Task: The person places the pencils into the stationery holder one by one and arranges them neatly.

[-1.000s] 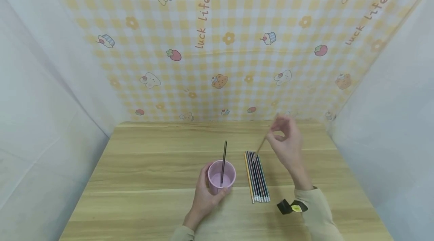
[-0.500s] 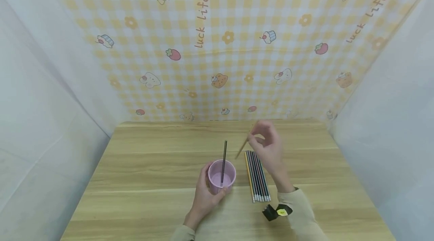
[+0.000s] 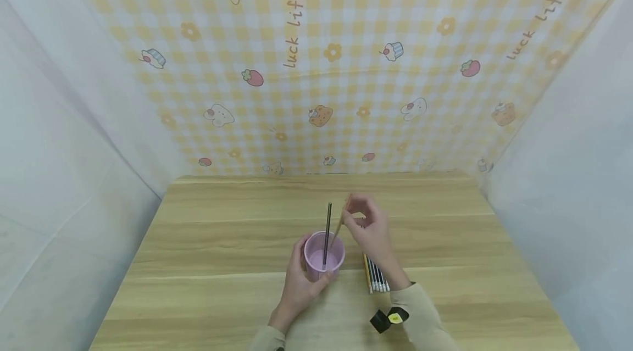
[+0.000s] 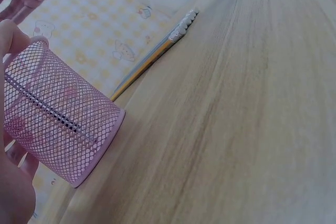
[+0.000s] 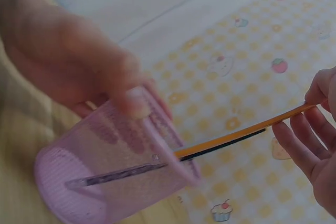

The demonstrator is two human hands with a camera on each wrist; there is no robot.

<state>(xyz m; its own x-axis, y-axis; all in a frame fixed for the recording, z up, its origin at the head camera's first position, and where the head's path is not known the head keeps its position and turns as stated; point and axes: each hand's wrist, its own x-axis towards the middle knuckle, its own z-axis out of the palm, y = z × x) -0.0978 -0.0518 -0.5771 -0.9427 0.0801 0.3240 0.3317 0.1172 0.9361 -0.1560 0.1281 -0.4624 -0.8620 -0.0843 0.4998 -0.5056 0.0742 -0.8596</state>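
My left hand (image 3: 298, 285) grips a pink mesh pencil cup (image 4: 68, 114) standing on the table, its fingers and thumb around the wall. Inside leans a dark pencil (image 3: 328, 230), its upper end sticking out above the rim. My right hand (image 3: 368, 227) pinches a yellow pencil (image 5: 247, 131) by its upper end. In the right wrist view the lower end of that pencil enters the cup's mouth, alongside the dark one. A row of pencils (image 3: 376, 277) with pale ends lies right of the cup, partly hidden beneath my right hand and forearm.
The wooden table (image 3: 207, 246) meets a yellow checked cloth (image 3: 277, 93) at its back edge. White sheets (image 3: 568, 175) hang on both sides. A black strap device (image 3: 388, 319) sits at my right wrist.
My right hand has moved left from above the pencil row, carrying the yellow pencil to the cup, its lower end now inside the mouth. The left hand and cup stay in place.
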